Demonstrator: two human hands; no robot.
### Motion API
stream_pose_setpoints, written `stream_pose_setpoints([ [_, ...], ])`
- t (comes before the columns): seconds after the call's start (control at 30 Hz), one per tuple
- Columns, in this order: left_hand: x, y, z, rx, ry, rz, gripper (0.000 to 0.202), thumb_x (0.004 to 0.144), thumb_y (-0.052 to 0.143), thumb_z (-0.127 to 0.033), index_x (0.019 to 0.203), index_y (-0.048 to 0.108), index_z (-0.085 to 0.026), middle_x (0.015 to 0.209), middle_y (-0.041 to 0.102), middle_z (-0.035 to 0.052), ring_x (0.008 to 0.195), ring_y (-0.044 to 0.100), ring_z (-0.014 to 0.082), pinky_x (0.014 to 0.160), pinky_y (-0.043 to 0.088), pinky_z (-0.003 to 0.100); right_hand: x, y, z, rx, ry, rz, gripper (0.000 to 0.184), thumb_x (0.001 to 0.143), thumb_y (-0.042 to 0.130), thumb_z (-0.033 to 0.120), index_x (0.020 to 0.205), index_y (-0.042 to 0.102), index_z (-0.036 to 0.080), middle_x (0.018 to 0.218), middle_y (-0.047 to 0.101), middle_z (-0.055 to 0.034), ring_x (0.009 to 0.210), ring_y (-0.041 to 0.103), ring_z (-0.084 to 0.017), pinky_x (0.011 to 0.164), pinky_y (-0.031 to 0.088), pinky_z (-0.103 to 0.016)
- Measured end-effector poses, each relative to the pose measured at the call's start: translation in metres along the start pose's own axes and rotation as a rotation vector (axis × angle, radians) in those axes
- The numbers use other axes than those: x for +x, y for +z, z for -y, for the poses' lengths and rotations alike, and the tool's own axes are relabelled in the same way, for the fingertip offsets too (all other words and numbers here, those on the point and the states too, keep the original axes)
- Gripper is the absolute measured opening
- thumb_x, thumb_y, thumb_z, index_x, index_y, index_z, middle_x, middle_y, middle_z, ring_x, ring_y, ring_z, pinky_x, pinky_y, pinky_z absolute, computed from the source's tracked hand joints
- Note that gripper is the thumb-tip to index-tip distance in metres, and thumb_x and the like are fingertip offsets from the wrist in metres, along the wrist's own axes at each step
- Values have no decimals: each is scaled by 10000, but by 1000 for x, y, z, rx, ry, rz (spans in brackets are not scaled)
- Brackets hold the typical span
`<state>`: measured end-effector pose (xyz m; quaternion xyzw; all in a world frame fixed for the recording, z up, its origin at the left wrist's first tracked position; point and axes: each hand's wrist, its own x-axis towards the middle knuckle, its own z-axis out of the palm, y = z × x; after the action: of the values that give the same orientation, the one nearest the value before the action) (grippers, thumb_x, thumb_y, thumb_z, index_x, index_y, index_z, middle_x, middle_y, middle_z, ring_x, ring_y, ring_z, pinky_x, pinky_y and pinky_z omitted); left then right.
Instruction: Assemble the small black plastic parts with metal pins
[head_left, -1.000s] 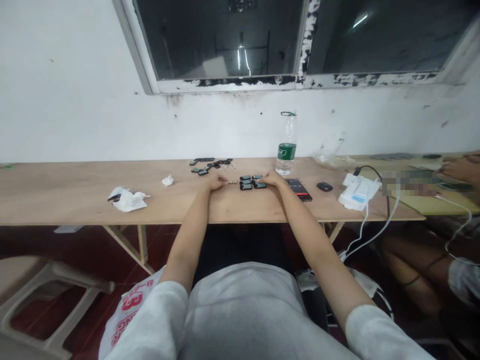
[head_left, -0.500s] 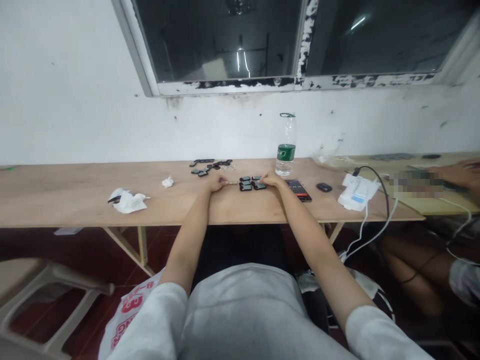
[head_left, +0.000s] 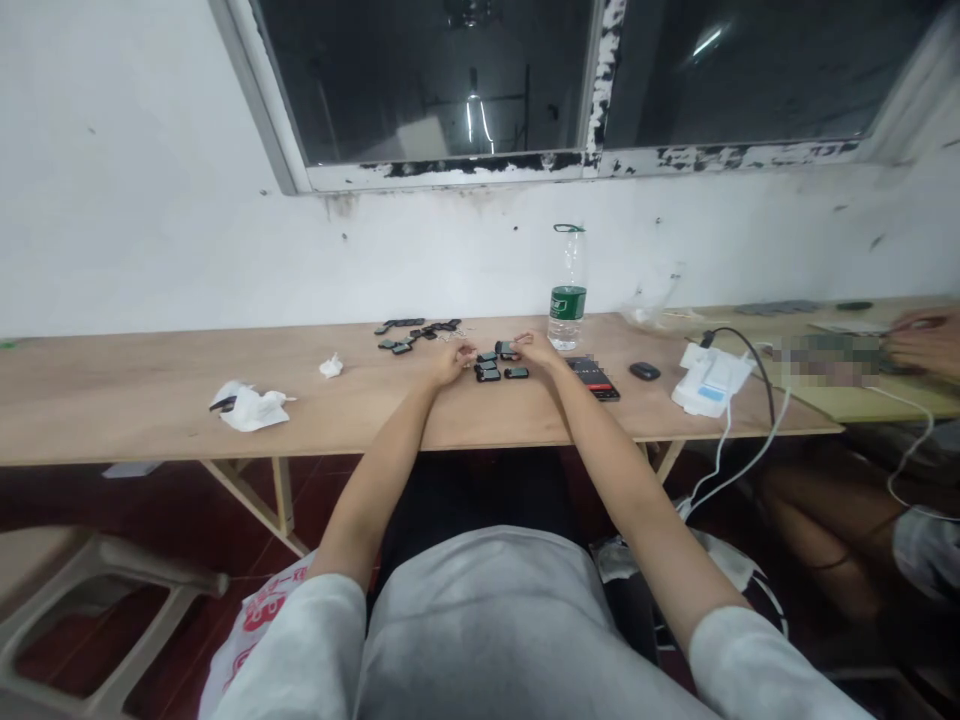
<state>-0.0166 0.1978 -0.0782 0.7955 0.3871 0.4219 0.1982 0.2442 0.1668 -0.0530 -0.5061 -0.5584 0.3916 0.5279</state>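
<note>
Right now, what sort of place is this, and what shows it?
Probably an improvised indoor workroom: a long wooden table stands along a white wall, small dark pieces lie on it, and another person's hand shows farther right.

2 arms extended forward; left hand curled, right hand pinching.

On the table, the phone lies before the bottle, right of the modules.

A wooden table carries small dark pieces, crumpled tissues, a bottle, a phone, a small black object and cables.
</note>
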Motion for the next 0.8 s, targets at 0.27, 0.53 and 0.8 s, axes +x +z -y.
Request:
stream_pose_setpoints([
  [0.27,0,4,-8,36,91,10,190,998,703,-278,1143,758,-170,1148,734,114,1061,675,266,955,538,362,-3,19,-2,79,-57,64,227,827,948,198,884,731,164,764,765,-26,684,754,-167,637,626,-234],
  [0.53,3,8,-8,40,29,33,151,971,726,-307,1053,786,-195,1085,750,100,1065,694,292,996,551,406,-2,24,-5,156,-27,106,207,820,955,133,862,754,156,783,788,-35,647,744,-152,671,648,-237],
  [0.8,3,9,-8,79,96,33,190,990,713,-319,1099,775,-177,1120,737,106,1079,688,295,1023,541,407,-3,22,-5,209,-4,123,190,833,926,78,853,752,152,788,789,-24,645,744,-147,709,660,-248],
])
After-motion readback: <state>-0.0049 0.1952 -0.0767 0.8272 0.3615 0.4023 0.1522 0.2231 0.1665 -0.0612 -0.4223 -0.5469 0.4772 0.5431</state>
